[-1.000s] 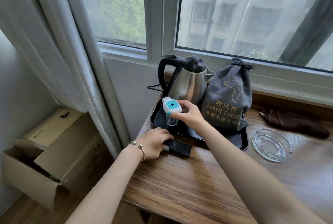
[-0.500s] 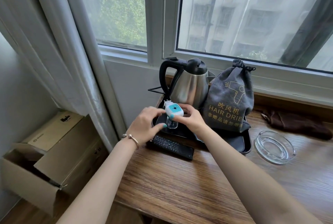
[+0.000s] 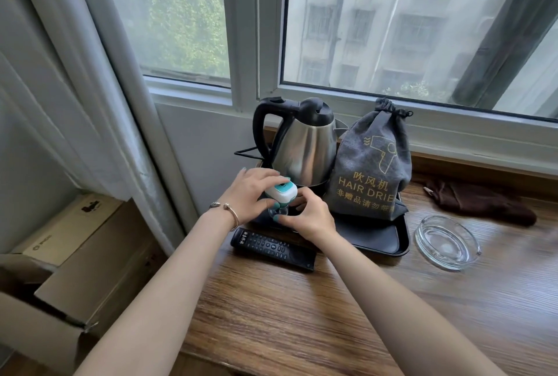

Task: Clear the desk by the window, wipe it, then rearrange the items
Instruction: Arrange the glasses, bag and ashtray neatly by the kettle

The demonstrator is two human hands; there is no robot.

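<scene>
1. The wooden table (image 3: 302, 315) stands under the window (image 3: 392, 28), and its items are grouped toward the far edge.
2. A black tray (image 3: 377, 239) lies at 12 o'clock on the table, against the window wall.
3. A steel kettle (image 3: 305, 152) with a black handle stands upright at the tray's 11 o'clock corner.
4. A grey hair dryer bag (image 3: 371, 173) stands upright just beside the kettle, at the kettle's 3 o'clock, touching it.
5. A small white and teal plug-in device (image 3: 282, 193) with a clear bottle under it is held above the tray's near left part, at 6 o'clock from the kettle.
6. The left hand (image 3: 250, 194) grips the device's white top, its fingers curled over it; a bracelet (image 3: 229, 209) sits on that wrist.
7. The right hand (image 3: 311, 218) pinches the clear bottle below the device, fingers closed around it.
8. A black remote (image 3: 271, 247) lies flat on the table, just beside the tray's near edge, at 6 o'clock from the hands.
9. A clear glass ashtray (image 3: 447, 242) sits on the table at 3 o'clock from the tray, near it but apart.
10. A brown cloth (image 3: 480, 202) lies crumpled at 12 o'clock from the ashtray, along the sill.
11. An open cardboard box (image 3: 60, 270) sits on the floor at 9 o'clock from the table, beside the white curtain (image 3: 90, 103).
</scene>
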